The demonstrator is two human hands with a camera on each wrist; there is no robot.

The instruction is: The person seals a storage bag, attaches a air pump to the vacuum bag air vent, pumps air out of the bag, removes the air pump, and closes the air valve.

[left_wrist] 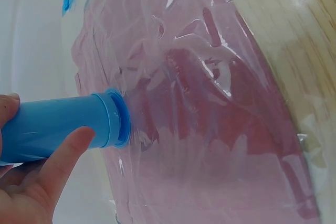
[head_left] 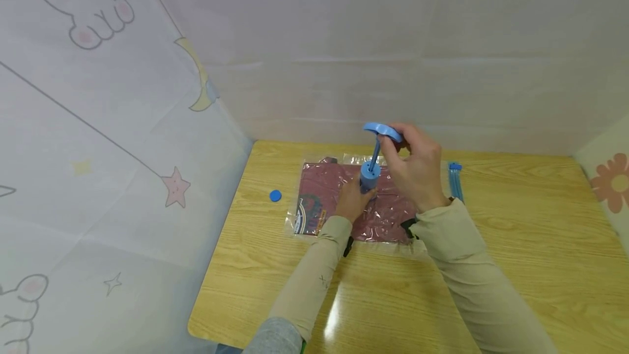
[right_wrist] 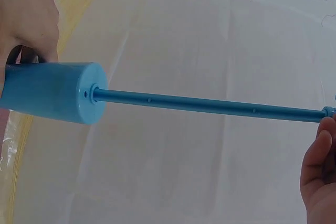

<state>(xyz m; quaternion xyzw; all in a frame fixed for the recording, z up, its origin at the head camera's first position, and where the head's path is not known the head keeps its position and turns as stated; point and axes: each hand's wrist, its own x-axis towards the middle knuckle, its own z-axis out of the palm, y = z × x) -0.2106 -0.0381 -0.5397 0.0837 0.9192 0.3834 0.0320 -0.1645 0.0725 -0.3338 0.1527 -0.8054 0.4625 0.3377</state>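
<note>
A blue hand pump (head_left: 370, 175) stands on a clear vacuum bag (head_left: 388, 209) with dark red fabric inside. My left hand (head_left: 351, 200) grips the pump's barrel low down; in the left wrist view, the barrel's rim (left_wrist: 118, 119) meets the bag. With my right hand (head_left: 417, 165) I hold the pump's handle (head_left: 382, 130) by its right side, high above the barrel. The rod (right_wrist: 210, 104) is drawn far out between barrel and handle, as the right wrist view shows. The palm side of my right hand is hidden in the head view.
A round blue cap (head_left: 275, 195) lies on the wooden table (head_left: 245, 266) left of the bag. At the bag's right edge is a blue slider with strips (head_left: 455, 176). Patterned cloth walls (head_left: 319, 86) rise behind the table and at both sides.
</note>
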